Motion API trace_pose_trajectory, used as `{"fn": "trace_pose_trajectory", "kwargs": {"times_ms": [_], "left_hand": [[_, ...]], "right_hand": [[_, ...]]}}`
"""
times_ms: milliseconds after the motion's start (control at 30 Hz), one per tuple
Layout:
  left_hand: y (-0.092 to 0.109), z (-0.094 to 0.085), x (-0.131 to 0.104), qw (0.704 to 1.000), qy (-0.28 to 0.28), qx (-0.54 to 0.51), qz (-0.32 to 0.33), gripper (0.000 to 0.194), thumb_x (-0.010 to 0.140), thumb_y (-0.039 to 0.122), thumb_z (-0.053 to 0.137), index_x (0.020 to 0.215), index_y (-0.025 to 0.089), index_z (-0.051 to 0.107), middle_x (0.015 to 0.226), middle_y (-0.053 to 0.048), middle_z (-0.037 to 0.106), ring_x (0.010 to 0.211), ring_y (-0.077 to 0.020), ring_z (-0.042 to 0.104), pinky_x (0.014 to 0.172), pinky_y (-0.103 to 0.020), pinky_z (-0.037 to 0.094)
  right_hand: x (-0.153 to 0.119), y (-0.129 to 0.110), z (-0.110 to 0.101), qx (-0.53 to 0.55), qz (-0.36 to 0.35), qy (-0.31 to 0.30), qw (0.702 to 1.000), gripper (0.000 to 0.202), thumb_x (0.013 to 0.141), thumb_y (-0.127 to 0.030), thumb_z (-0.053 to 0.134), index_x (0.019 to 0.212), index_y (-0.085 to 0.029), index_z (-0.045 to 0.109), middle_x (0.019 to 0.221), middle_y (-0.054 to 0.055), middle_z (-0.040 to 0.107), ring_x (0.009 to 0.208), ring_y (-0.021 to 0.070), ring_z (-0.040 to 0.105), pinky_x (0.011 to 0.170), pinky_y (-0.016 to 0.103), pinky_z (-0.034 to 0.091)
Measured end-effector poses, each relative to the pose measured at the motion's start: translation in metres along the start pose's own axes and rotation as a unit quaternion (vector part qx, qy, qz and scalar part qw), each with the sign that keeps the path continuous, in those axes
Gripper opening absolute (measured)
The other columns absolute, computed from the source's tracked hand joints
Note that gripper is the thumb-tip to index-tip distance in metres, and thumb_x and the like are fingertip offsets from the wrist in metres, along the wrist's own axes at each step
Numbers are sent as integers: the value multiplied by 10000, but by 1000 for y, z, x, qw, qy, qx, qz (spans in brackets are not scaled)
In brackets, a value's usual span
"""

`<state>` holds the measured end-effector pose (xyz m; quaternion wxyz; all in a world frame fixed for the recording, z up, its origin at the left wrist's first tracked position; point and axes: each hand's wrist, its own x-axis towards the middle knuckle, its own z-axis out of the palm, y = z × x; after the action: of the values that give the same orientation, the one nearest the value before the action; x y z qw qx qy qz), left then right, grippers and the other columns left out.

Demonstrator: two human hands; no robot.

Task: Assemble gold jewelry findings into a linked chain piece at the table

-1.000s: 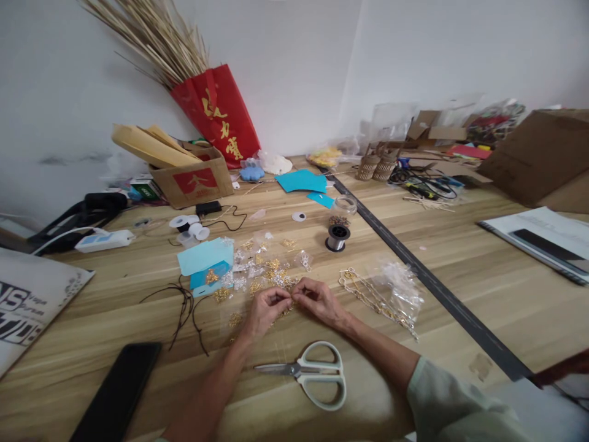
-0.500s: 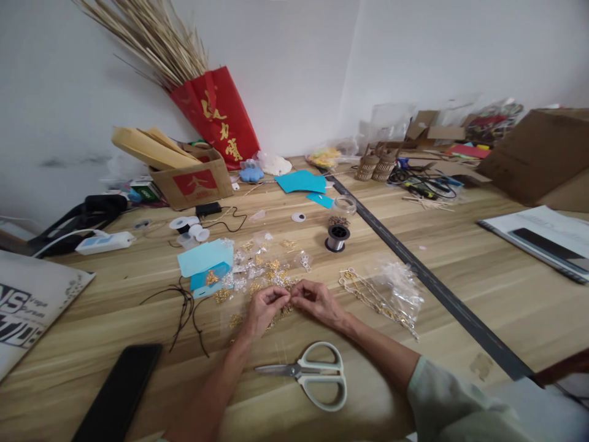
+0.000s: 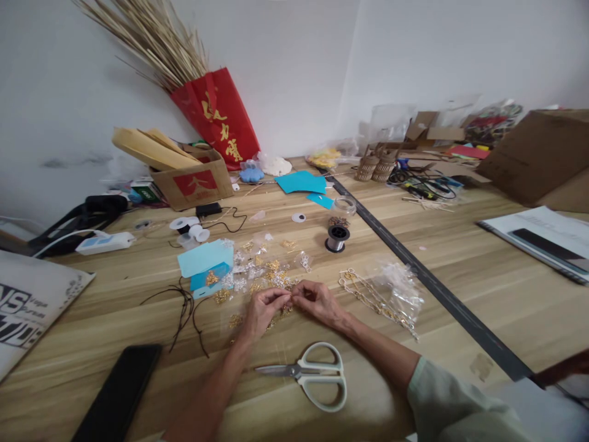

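Observation:
My left hand (image 3: 265, 310) and my right hand (image 3: 321, 302) meet fingertip to fingertip over the middle of the table, both pinched closed. Whatever sits between the fingertips is too small to make out. Just beyond and under them spread gold and silver beads and findings (image 3: 273, 268), partly in small clear bags. Some gold pieces (image 3: 222, 296) lie left of my left hand. Nearer to me rest white-handled scissors (image 3: 317, 372), blades pointing left. To the right of my right hand are gold chains (image 3: 368, 296) beside crumpled clear plastic bags (image 3: 399, 288).
A spool of wire (image 3: 337, 238) stands beyond my hands. Blue paper pieces (image 3: 205, 261) and black cords (image 3: 184, 313) lie to the left, a black phone (image 3: 117, 393) at front left. A dark strip (image 3: 414, 264) crosses the table on the right. Boxes line the back.
Almost nothing differs. My hands stay pinched together in the same place, with only a very slight shift of the fingers.

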<state>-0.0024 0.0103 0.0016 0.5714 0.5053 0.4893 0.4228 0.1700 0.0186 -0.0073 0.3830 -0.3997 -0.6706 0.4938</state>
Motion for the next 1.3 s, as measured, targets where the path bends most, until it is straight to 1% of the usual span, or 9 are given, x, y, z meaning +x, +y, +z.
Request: {"fn": "trace_pose_trajectory", "kwargs": {"times_ms": [167,433,667,767,867,1033,1200,1300], "left_hand": [[-3,0,1,1000,-6,-6,3,189,644,266,716,781,135,717,712,-42,723,656,-157,649,636,-243,502],[-4,2,2,1000,5,-1,4,173,608,238,732,743,132,712,678,-38,714,632,-154,644,627,-244,501],[-1,3,0,1000,0,27,14,159,624,248,723,740,139,710,700,-42,712,654,-160,637,628,-242,489],[-1,2,0,999,-7,38,27,160,668,287,694,719,136,705,666,-36,694,635,-150,618,617,-235,478],[-2,1,1,999,-12,39,26,205,703,336,666,705,134,699,636,-24,666,616,-139,597,606,-230,470],[-5,0,3,1000,-15,11,10,244,695,371,667,714,128,683,644,-17,653,619,-138,583,624,-244,478],[-5,0,3,1000,-16,1,7,254,696,373,666,746,125,676,667,-21,652,634,-140,579,634,-248,479],[-5,0,3,1000,-11,-10,2,257,678,372,683,750,126,676,664,-21,656,626,-141,584,633,-254,488]], "right_hand": [[0,1,0,-5,-1,9,1000,143,787,-262,572,774,-119,584,604,-27,490,533,77,424,495,188,327],[-1,-1,1,-22,-6,12,1000,119,778,-237,575,747,-122,586,615,-18,527,528,74,434,487,183,328],[-1,-1,1,-43,-11,19,999,99,778,-220,568,762,-125,592,614,-23,515,542,76,434,502,182,334],[-1,-2,0,-49,-8,17,999,104,777,-222,570,749,-124,593,611,-23,517,542,75,429,504,182,328],[-1,-3,0,-48,-4,11,999,119,782,-233,569,744,-123,593,610,-22,518,541,76,424,503,183,323],[-1,-2,-3,-37,-3,-10,999,150,799,-263,563,757,-124,598,602,-27,508,538,76,411,499,185,306],[0,-3,-6,-29,-6,-44,999,174,815,-289,558,782,-124,601,636,-14,530,566,85,424,519,195,309],[-1,-6,-7,-25,-5,-49,998,171,815,-285,556,783,-124,603,652,-5,545,578,90,434,526,199,315]]}}
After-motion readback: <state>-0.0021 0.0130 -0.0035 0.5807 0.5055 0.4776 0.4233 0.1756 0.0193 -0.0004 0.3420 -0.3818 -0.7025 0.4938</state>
